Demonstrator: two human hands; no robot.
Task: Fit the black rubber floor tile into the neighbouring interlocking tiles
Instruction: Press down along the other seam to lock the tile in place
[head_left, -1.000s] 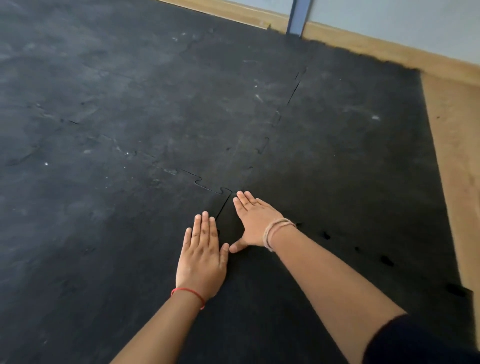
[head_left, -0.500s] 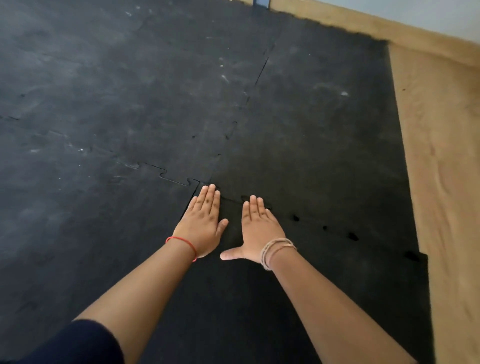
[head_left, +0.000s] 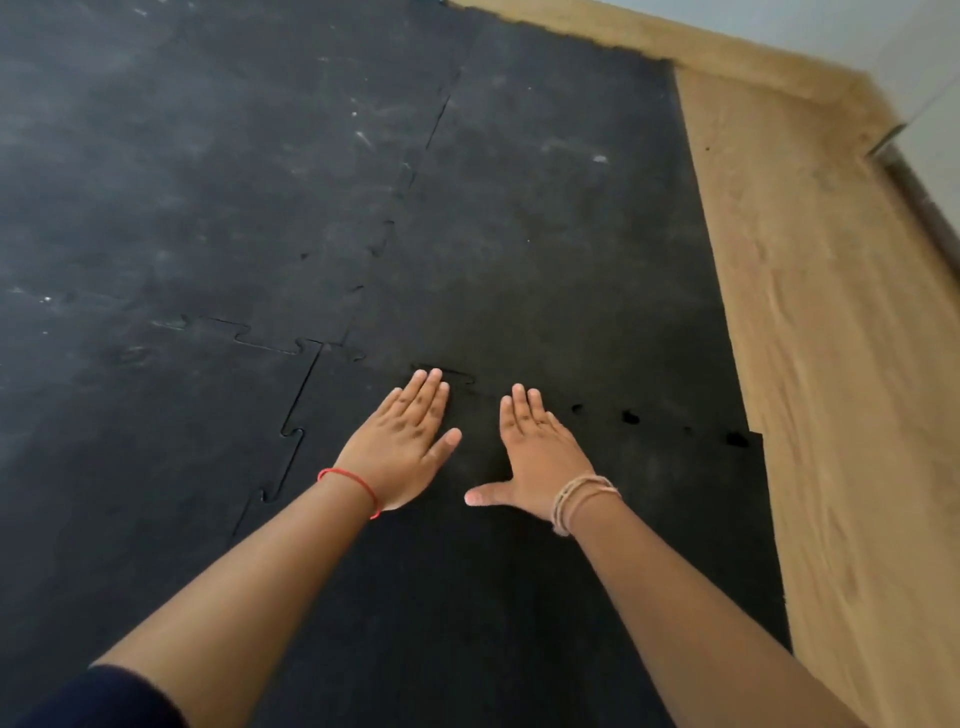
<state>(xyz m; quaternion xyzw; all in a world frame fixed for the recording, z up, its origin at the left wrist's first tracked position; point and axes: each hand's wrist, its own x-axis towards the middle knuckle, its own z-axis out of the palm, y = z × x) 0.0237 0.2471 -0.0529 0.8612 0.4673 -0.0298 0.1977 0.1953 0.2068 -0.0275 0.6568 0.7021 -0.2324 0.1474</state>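
The black rubber floor tile (head_left: 467, 597) lies in the near middle, under both my forearms. Its far edge meets a neighbouring tile (head_left: 545, 260) along a toothed seam just past my fingertips. Small dark gaps (head_left: 630, 417) show along that seam to the right. Its left edge interlocks with another tile (head_left: 130, 467) along a jigsaw line. My left hand (head_left: 405, 441), with a red thread at the wrist, lies flat and palm down near the far seam. My right hand (head_left: 535, 454), with beige bracelets, lies flat beside it, thumb spread. Neither holds anything.
More dusty black tiles (head_left: 182, 156) cover the floor to the left and far side. Bare wooden floor (head_left: 841, 389) runs down the right side past the tiles' edge. A pale wall and skirting (head_left: 914, 197) close the far right corner.
Both hands have slid to the right along the far seam, away from the corner where the tiles meet. The view has shifted right, showing more wooden floor.
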